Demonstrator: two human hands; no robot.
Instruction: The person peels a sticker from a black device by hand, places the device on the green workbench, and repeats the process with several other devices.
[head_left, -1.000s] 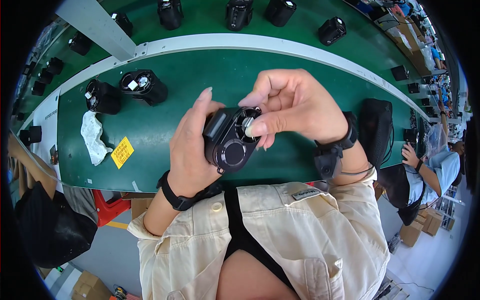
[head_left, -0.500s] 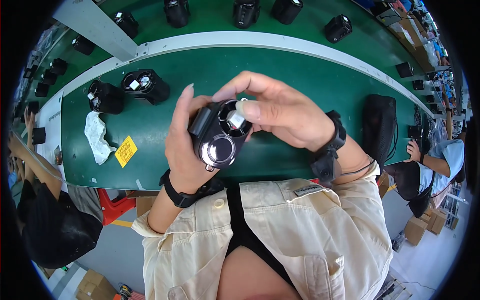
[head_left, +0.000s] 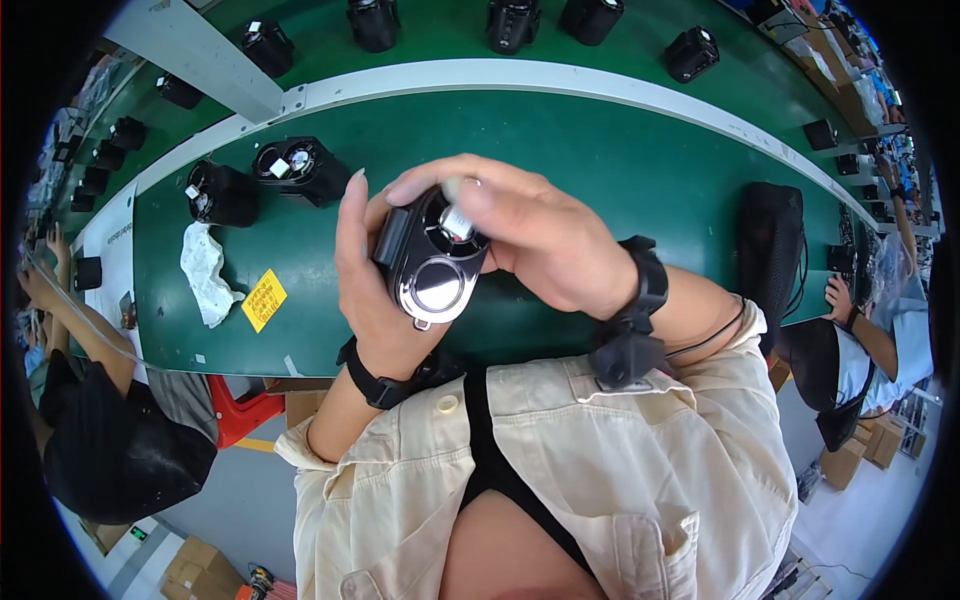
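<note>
Above the bench I hold a glossy black oval device [head_left: 405, 270] with a shiny round chrome disc [head_left: 438, 288] on its near half. On its far half a round recess holds a small white block [head_left: 457, 223]. My left hand [head_left: 375, 300] is closed round the device's left side and underside. My right hand [head_left: 560, 240] curls over its far and right side, the blurred thumb at the white block. Most right fingertips are hidden. Two similar black devices [head_left: 222, 193] [head_left: 315, 170] stand at the left, each with a white block on top.
A crumpled white cloth or bag [head_left: 205, 275] and a yellow printed slip [head_left: 264, 300] lie on the green bench [head_left: 620, 180]. Beyond a white rail [head_left: 520, 72] stand several black devices. A long black mesh object [head_left: 770, 240] lies right. Other people work at both sides.
My right thumb has shifted slightly left over the white block, and the right wrist has turned. The device tilts a little differently. The whole view has shifted slightly.
</note>
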